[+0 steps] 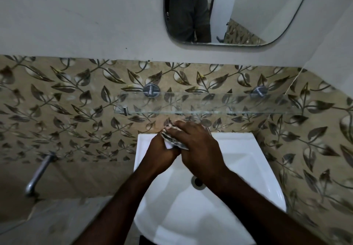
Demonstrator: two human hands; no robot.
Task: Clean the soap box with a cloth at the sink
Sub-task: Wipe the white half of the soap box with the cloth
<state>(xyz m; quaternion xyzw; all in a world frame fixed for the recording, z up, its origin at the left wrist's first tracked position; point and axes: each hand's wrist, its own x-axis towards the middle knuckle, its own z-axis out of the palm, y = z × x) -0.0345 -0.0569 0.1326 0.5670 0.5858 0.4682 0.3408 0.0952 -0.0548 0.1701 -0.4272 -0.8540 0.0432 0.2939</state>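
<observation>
Sink: near and right parts of the basin are lying open to reach from the near side.
Glass shelf: jutting from the far wall above the sink's far rim, capping headroom there.
Left hand, right hand, cloth: crowding the far rim beneath the shelf.
Tap: projecting at left, well apart.

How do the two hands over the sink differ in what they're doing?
The right hand lies on top, back to the camera, fingers curled over the patterned cloth; the left hand grips from underneath, partly hidden. The right hand reaches farther toward the tiled wall than the left hand. Both hold the same cloth above the back edge of the sink.
</observation>
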